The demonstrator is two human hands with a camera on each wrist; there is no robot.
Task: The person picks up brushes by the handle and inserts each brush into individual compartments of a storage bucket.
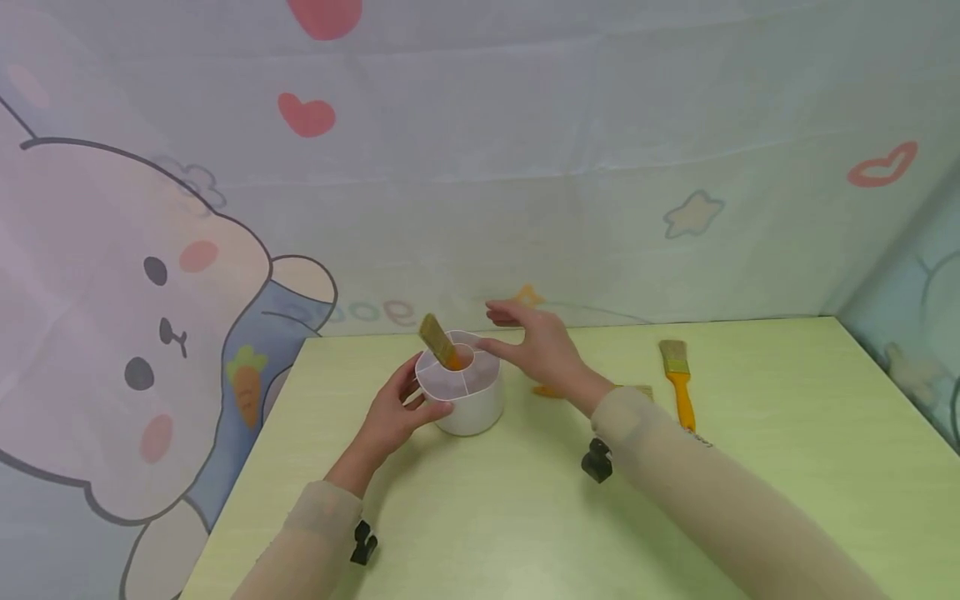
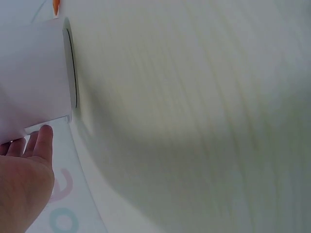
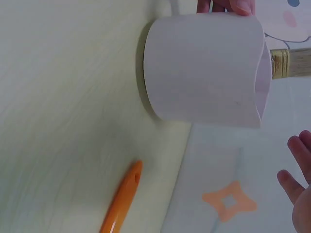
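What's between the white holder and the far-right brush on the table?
Another orange-handled brush lies there, its middle hidden by the right forearm; the head view shows it.

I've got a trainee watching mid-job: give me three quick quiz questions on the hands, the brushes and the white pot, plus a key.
1. Which hand holds the white pot?
2. True or false: the brush in the pot stands handle up.
3. The rightmost brush on the table has a handle that is: A) blue, B) orange, C) black.

Key:
1. The left hand; the right hand holds nothing.
2. False; its bristles point up.
3. B.
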